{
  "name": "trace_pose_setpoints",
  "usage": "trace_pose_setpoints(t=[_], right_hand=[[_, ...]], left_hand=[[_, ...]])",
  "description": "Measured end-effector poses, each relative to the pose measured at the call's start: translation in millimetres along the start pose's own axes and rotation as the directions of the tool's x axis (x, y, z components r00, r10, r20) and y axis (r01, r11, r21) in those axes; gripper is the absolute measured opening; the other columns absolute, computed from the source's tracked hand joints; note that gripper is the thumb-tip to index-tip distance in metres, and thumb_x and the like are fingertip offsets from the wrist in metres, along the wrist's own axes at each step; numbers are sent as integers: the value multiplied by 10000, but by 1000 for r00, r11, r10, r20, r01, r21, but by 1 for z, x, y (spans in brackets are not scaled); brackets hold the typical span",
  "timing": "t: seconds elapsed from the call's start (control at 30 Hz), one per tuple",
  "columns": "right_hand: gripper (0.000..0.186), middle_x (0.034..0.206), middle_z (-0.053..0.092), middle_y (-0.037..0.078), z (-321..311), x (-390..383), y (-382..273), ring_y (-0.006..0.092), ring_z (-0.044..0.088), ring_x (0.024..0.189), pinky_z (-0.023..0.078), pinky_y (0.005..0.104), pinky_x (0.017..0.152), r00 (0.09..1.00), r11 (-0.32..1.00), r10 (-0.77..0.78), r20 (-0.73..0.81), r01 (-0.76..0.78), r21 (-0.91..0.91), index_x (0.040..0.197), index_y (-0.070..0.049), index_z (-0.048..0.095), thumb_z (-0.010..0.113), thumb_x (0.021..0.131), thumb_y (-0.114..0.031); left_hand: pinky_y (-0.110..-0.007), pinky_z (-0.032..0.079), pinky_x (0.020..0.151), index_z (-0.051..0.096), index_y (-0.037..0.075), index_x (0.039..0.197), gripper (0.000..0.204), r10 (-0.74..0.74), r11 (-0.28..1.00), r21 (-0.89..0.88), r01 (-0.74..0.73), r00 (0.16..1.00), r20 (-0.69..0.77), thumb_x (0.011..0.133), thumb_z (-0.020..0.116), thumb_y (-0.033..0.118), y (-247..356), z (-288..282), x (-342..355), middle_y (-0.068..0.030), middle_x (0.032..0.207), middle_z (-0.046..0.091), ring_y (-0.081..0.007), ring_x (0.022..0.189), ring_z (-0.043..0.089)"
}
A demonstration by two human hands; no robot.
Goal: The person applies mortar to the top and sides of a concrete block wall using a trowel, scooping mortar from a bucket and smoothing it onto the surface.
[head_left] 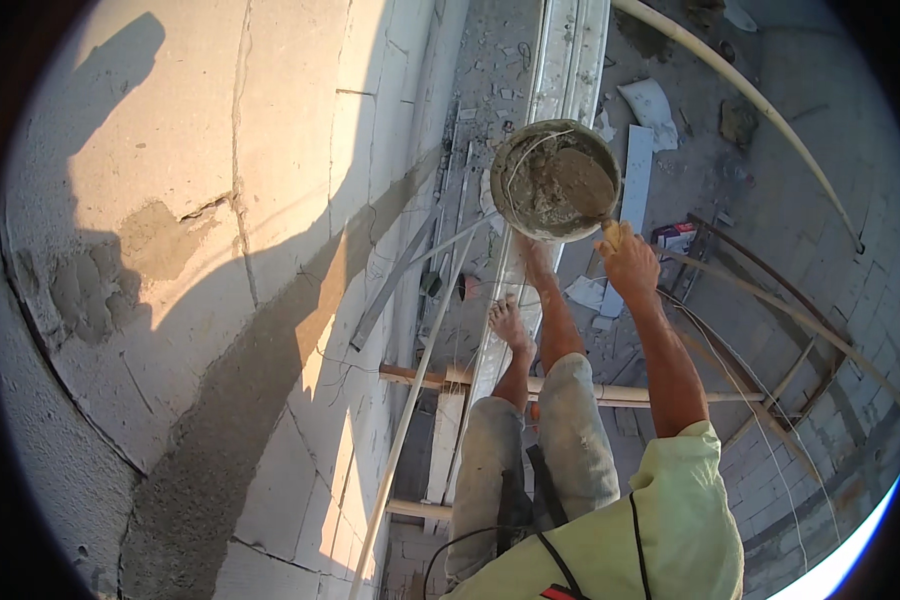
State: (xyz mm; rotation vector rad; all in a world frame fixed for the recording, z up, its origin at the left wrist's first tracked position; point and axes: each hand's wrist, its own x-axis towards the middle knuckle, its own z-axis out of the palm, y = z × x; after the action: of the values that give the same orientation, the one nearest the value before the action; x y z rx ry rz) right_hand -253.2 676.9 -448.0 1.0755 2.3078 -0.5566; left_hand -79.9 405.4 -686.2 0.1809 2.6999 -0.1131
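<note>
My right hand (630, 265) is closed round the light wooden handle of a trowel (611, 233). The trowel's blade lies in a bucket (496, 190) of wet grey mortar (530, 200), and mortar covers the blade. A thin wire handle crosses the bucket's left side. The bucket stands just beyond my bare feet (510, 322), on a long pale metal plank (570, 60). No part of my left hand shows.
A block wall (300, 120) rises at the left, with a damp grey mortar strip (240, 430) and patches. Poles (630, 394) cross under the plank. Far below, the floor (490, 60) holds rubble, a white board (635, 190) and a torn sack (650, 110). A pale curved pipe (760, 100) hangs at the right.
</note>
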Motion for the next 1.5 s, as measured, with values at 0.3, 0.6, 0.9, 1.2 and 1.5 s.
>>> trace_pose_setpoints(t=[0.3, 0.6, 0.9, 1.2, 1.5], right_hand=[[354, 945, 657, 213, 39, 34, 22, 411, 657, 904, 525, 496, 770, 996, 984, -60, 58, 69, -166, 1065, -34, 565, 679, 847, -289], [339, 922, 668, 201, 44, 46, 22, 393, 667, 877, 538, 482, 761, 999, 980, 29, 34, -21, -200, 1019, -26, 596, 679, 841, -302], [497, 1018, 674, 204, 95, 64, 21, 433, 623, 1000, 486, 505, 820, 962, 963, 222, 157, -241, 116, 969, -22, 620, 723, 770, -466], [536, 974, 672, 220, 117, 66, 24, 438, 630, 949, 482, 507, 804, 981, 956, 187, 55, -195, 220, 1029, -9, 622, 688, 792, -485], [554, 929, 677, 223, 94, 18, 47, 422, 644, 885, 487, 492, 768, 986, 935, 162, -35, -142, 326, 1115, -36, 613, 720, 784, -466]], left_hand=[[-412, 445, 874, 563, 202, 1103, 223, 8, 1000, -16, -9, 999, -44, 888, 517, 171, -1, 11, -1, -37, 1117, 589, -250, 1080, 553], [-420, 422, 884, 556, 195, 1076, 206, 15, 999, -29, -15, 1000, 7, 878, 522, 151, 5, 17, -2, -44, 1103, 569, -265, 1080, 534], [-410, 425, 861, 559, 212, 1080, 202, 32, 999, -21, -32, 999, -15, 885, 523, 170, 16, 21, -3, -33, 1058, 577, -246, 1027, 550], [-396, 429, 856, 574, 224, 1087, 212, 52, 999, 13, -52, 998, 19, 881, 534, 192, 15, 19, -6, 3, 1069, 579, -220, 1010, 553], [-417, 434, 902, 542, 199, 1086, 213, 21, 999, -31, -20, 999, 35, 877, 519, 158, 13, 11, -5, -24, 1127, 573, -257, 1089, 546]])
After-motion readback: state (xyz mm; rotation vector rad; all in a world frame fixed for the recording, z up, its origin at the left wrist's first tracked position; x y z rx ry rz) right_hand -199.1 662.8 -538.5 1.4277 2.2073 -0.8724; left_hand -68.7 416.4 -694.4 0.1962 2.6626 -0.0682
